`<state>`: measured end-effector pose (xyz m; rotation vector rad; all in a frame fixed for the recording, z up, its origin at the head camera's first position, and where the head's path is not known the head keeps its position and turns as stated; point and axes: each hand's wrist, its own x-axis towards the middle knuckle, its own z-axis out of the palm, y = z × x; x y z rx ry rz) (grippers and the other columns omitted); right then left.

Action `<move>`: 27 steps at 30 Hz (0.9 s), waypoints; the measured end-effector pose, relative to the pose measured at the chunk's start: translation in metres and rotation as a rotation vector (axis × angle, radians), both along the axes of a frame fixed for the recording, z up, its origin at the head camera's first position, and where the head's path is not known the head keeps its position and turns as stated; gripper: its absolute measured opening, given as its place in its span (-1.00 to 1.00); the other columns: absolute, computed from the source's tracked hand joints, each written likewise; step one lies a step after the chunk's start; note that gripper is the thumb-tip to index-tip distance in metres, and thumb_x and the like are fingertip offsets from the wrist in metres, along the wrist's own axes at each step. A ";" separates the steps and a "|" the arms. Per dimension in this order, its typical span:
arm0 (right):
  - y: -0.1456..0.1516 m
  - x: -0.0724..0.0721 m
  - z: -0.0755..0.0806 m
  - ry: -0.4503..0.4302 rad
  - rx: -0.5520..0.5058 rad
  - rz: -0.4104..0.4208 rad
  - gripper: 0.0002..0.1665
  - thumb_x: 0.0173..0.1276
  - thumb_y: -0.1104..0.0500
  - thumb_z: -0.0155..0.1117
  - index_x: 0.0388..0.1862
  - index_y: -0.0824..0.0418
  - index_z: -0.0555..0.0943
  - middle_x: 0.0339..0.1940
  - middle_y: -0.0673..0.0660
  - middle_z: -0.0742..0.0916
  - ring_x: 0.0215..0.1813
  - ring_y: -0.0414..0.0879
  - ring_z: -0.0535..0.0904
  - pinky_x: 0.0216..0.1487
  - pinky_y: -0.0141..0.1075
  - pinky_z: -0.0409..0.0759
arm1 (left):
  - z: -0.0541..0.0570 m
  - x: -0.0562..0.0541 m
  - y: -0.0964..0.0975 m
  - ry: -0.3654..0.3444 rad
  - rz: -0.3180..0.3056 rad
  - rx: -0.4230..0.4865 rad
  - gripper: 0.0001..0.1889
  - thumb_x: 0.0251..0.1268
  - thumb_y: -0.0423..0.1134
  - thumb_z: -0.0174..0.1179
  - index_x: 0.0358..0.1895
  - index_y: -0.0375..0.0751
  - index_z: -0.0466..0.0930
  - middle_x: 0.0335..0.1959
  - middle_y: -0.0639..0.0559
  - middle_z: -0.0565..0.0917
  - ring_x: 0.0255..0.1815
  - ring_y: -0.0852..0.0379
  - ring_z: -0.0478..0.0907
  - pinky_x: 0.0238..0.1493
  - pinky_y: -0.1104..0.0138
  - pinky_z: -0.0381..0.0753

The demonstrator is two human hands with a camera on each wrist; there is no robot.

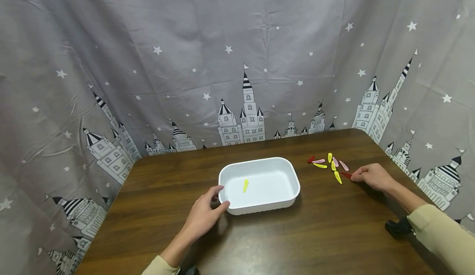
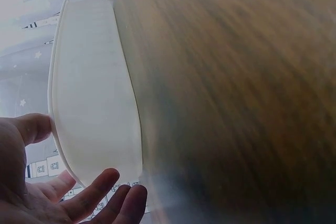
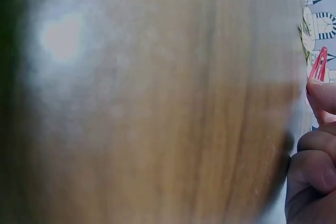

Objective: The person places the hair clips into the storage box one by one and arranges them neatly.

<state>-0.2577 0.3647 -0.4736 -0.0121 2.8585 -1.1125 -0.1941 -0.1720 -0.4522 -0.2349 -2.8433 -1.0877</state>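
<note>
Right hand (image 1: 374,177) pinches red clip (image 1: 346,175); left (image 1: 204,212) touches tray (image 1: 273,186).

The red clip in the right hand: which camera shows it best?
The right wrist view: there the red clip is largest and its shape clearest, pinched by the right hand. The head view shows it small and thin; the left wrist view shows it tiny, near the top edge.

Homelike indoor spot, exact room unclear

A grey curtain (image 1: 208,31) printed with white stars (image 1: 157,50) and storybook castles (image 1: 252,120) hangs behind and on both sides of a dark wood-grain table (image 1: 163,196). That print and the everyday hair clips (image 1: 338,177) suggest a home, but the fabric fills the background, so which room it is cannot be told
</note>
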 end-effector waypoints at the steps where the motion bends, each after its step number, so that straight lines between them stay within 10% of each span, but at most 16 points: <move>1: 0.001 0.000 0.000 -0.002 -0.001 0.001 -0.72 0.34 0.10 0.38 -0.30 0.34 0.75 -0.26 0.16 0.77 -0.29 -0.09 0.43 -0.30 -0.28 0.32 | 0.000 0.000 0.000 0.002 0.000 -0.001 -0.49 0.28 0.00 0.35 0.27 -0.03 0.54 -0.07 0.00 0.71 0.01 0.07 0.64 0.08 0.02 0.50; 27: 0.006 -0.006 0.024 0.041 -0.032 0.030 -0.69 0.34 0.09 0.36 -0.23 0.36 0.76 -0.30 0.09 0.79 -0.36 -0.20 0.47 -0.36 -0.33 0.40 | -0.002 -0.001 -0.001 0.004 -0.014 0.034 -0.47 0.29 -0.02 0.35 0.29 -0.06 0.53 -0.06 -0.05 0.72 -0.01 0.09 0.66 0.10 0.03 0.51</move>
